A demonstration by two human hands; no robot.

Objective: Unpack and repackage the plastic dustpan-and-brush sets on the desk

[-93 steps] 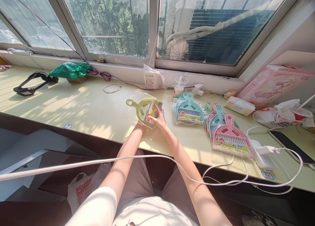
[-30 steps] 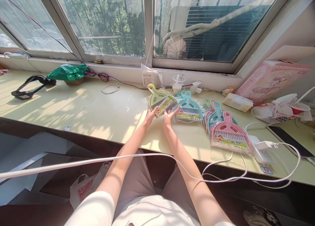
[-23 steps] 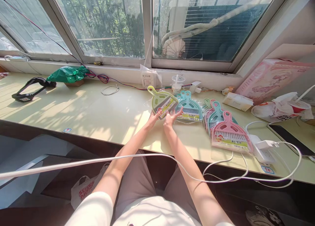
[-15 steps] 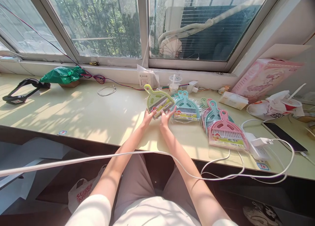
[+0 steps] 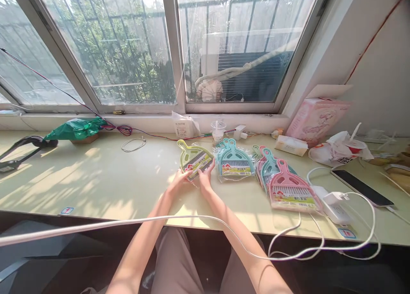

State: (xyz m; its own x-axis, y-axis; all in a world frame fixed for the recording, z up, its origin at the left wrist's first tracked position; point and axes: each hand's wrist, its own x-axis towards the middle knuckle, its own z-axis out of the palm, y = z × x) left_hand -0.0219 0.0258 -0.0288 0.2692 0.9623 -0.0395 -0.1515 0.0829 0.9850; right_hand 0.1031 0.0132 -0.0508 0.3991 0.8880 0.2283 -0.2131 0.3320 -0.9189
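Note:
A yellow-green mini dustpan-and-brush set (image 5: 193, 156) in clear wrap lies on the pale table (image 5: 105, 183), handle pointing away from me. My left hand (image 5: 177, 183) holds its near left edge. My right hand (image 5: 206, 178) grips its near right corner by the label. Just to its right lies a teal wrapped set (image 5: 233, 160), touching or nearly touching it. Further right sits an overlapping pile of pink and teal sets (image 5: 285, 184).
A white cable (image 5: 205, 219) crosses in front of my arms to a charger block (image 5: 333, 199). A phone (image 5: 361, 181), food bags (image 5: 336, 151), a pink box (image 5: 312, 119), a cup (image 5: 218, 132), a green bag (image 5: 75, 128) and a black device (image 5: 19, 151) line the table's back and sides.
The green set swung from lying sideways to handle-away and moved right beside the teal set, then came down onto the table. My view has tilted upward.

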